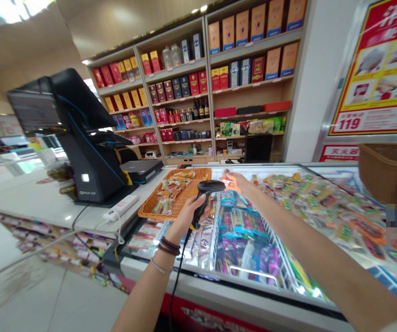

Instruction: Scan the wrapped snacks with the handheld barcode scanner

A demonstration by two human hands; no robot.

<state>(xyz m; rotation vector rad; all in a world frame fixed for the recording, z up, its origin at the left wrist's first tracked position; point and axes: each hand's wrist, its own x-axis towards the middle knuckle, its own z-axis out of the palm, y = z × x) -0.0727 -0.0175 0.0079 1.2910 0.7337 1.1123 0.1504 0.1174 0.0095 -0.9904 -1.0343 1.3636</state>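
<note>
The left hand (192,211) is wrapped around the grip of a black barcode scanner (205,196), its fingers closed and the scanner's head tipped toward the right hand (236,182). A black cord (179,272) hangs down from the scanner past the left wrist, which wears dark beaded bracelets (169,246) and a thin silver bracelet (160,266). The right hand's fingers are pinched on a small wrapped packet (226,177), held just beside the scanner's head, above a chest freezer (253,281) filled with bright packets. The packet is partly hidden by the fingers, so its print cannot be read. Just left of the hands, a wicker tray (175,205) of small packets sits on the white surface (43,205), near a power strip (120,207). Beyond the tray stand a black register terminal (93,138) and a dark laptop (141,169). Wooden shelves (184,87) of boxes and bottles rise behind the freezer, a red-and-yellow poster (374,78) hangs at right, and a brown woven basket (388,173) sits at the freezer's far right.
</note>
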